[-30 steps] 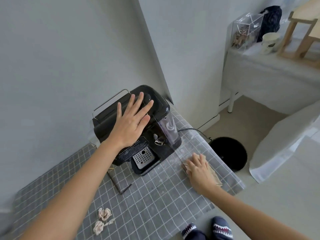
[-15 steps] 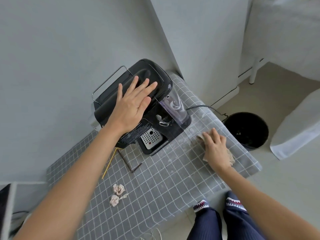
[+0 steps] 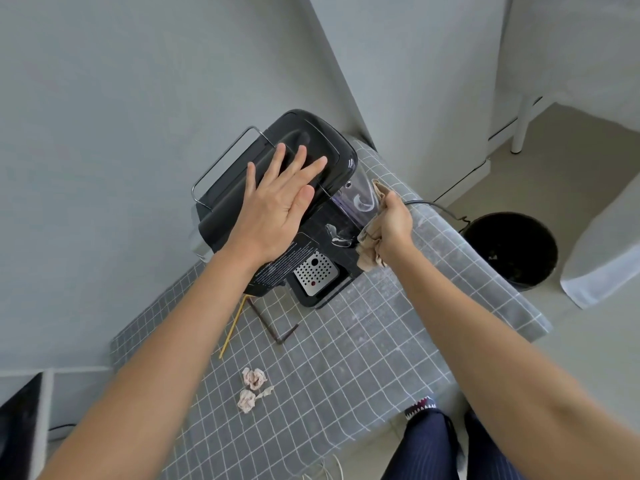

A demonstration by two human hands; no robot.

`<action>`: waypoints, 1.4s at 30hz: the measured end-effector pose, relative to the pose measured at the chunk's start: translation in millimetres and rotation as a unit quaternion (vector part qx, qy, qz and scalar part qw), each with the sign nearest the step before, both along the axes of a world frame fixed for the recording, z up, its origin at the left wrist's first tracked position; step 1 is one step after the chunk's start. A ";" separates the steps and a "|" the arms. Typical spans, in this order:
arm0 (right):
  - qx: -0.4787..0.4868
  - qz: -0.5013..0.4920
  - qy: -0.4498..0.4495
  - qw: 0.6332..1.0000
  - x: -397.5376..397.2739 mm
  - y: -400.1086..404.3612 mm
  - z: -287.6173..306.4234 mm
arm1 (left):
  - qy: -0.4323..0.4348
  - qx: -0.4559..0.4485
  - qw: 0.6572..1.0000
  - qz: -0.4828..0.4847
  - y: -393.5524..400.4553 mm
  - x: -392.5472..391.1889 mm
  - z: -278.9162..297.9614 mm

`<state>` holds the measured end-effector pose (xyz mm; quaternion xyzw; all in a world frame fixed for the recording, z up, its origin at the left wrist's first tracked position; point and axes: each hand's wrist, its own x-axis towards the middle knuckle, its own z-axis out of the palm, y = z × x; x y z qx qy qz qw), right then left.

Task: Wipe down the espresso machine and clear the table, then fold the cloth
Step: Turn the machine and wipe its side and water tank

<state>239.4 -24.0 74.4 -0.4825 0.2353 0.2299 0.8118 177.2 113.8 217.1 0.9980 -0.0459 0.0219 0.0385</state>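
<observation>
Beige cloth point(image 3: 370, 247) bunched in right hand's point(image 3: 393, 226) grip — left hand point(image 3: 277, 206) flat, fingers spread, on espresso machine point(image 3: 311, 157).

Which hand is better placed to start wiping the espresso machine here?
The right hand. It grips the bunched cloth beside the espresso machine, at its clear tank. The left hand lies flat on the machine's top, holding nothing, better suited to steadying it.
</observation>
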 end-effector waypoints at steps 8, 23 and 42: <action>0.080 -0.054 -0.074 0.993 -5.0 5.6 30.0 | -0.005 -0.003 1.000 -0.004 0.8 0.4 -1.0; 0.025 -0.156 -0.257 0.953 -49.0 38.0 15.6 | -0.001 -0.012 1.000 -0.003 1.7 0.6 -1.2; -0.077 -0.003 -0.249 0.965 -70.1 -4.3 -27.6 | 0.009 -0.018 1.000 0.011 0.5 0.7 0.1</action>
